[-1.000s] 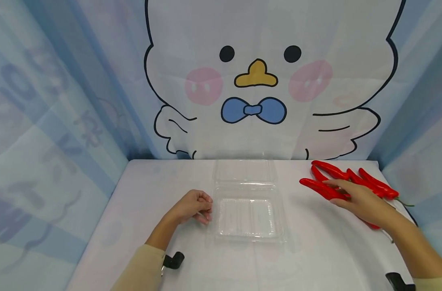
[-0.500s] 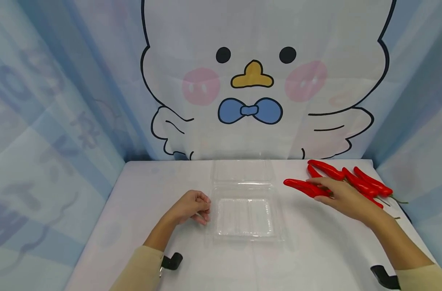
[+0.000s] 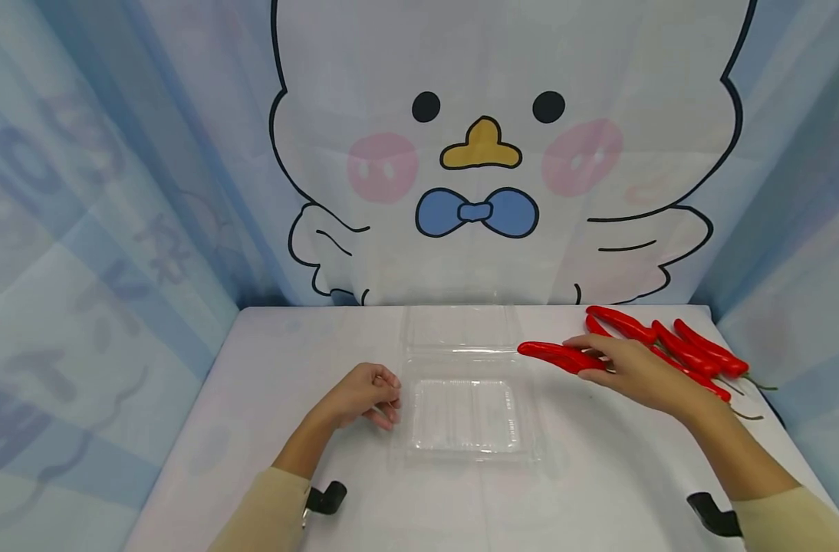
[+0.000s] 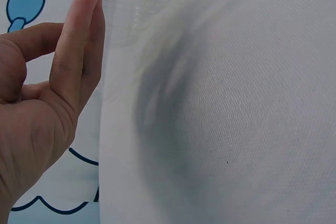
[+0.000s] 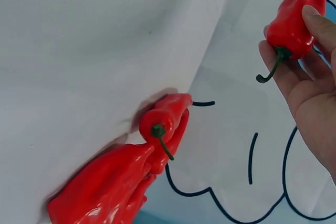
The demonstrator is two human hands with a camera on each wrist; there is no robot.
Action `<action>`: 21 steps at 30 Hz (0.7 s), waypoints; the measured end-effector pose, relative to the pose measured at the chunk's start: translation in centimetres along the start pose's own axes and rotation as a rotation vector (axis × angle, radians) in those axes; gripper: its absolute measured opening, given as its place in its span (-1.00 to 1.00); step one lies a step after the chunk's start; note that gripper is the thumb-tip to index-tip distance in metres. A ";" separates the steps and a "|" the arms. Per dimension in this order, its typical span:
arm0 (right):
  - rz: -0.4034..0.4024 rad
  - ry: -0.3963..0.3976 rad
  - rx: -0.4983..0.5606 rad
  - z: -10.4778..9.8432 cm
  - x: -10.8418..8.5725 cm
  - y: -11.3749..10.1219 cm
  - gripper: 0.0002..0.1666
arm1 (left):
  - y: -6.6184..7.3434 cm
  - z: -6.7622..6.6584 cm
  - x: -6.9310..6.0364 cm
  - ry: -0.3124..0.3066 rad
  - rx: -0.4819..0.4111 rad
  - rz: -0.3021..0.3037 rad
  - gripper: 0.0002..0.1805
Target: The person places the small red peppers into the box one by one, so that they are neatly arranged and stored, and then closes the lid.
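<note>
My right hand pinches a red pepper between thumb and fingers, its tip near the right edge of the clear plastic box. In the right wrist view the held pepper shows a green stem hanging below the right hand. The box lies with its lid folded back. At the box's left edge is my left hand, fingers loosely bent with nothing in them; in the left wrist view the left hand has its fingers close to the clear plastic, and contact cannot be told.
Several red peppers lie in a group at the back right of the white table, partly behind my right hand. A printed cloth hangs behind the table, with blue curtains at both sides.
My right hand has moved left from the group of peppers with one pepper in its grip, towards the box. My left hand has stayed at the box's left edge.
</note>
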State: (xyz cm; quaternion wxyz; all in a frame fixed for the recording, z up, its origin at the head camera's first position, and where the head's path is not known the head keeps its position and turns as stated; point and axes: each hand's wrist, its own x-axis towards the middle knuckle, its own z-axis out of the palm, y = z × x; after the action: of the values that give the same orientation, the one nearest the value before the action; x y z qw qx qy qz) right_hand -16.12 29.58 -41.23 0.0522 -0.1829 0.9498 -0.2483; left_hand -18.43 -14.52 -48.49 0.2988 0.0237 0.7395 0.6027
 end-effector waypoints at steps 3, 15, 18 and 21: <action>-0.003 -0.013 -0.004 0.0 0.4 -0.4 -0.24 | 0.0 0.0 0.0 0.000 -0.003 0.002 -0.86; -0.043 -0.067 -0.078 0.3 1.9 -2.1 -0.27 | 0.2 0.2 0.0 0.002 0.009 -0.002 -0.85; -0.049 -0.090 -0.064 0.5 2.4 -2.3 -0.30 | 0.2 0.2 0.0 0.007 0.015 -0.007 -0.85; -0.059 -0.113 -0.044 0.7 2.9 -2.7 -0.33 | 0.3 0.1 -0.1 0.007 0.022 -0.007 -0.83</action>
State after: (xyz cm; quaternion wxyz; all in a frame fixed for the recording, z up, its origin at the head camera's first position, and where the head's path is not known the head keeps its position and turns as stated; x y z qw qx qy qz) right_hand -17.80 25.96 -40.55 0.0943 -0.2256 0.9448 -0.2180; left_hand -18.41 -14.41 -48.22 0.2980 0.0223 0.7471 0.5937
